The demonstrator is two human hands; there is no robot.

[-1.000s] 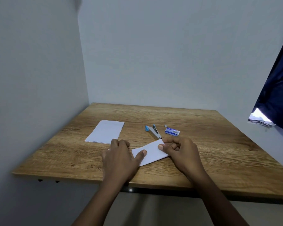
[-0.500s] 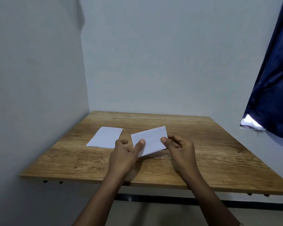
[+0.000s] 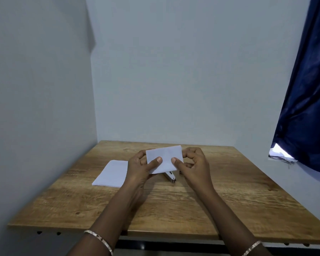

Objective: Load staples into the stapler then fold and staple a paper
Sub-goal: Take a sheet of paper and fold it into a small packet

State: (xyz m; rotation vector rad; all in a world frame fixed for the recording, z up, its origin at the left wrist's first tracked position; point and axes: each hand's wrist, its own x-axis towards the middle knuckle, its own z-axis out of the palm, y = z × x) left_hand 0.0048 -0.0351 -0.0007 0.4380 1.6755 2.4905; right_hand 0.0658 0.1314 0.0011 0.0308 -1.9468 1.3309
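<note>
A folded white paper (image 3: 164, 156) is held up above the wooden table (image 3: 174, 206), facing me. My left hand (image 3: 140, 167) pinches its left side and my right hand (image 3: 194, 165) pinches its right side, both thumbs pressed on the front. Under the paper, the metal tip of the stapler (image 3: 171, 177) lies on the table; its rear end is hidden behind the paper. The staple box is hidden.
A stack of white paper (image 3: 112, 173) lies on the table to the left of my hands. Grey walls close in at the left and back. A dark blue curtain (image 3: 307, 108) hangs at the right.
Both hands have lifted the folded paper off the table and raised it toward me. My thumbs have come closer together on its front. The camera view has tilted up.
</note>
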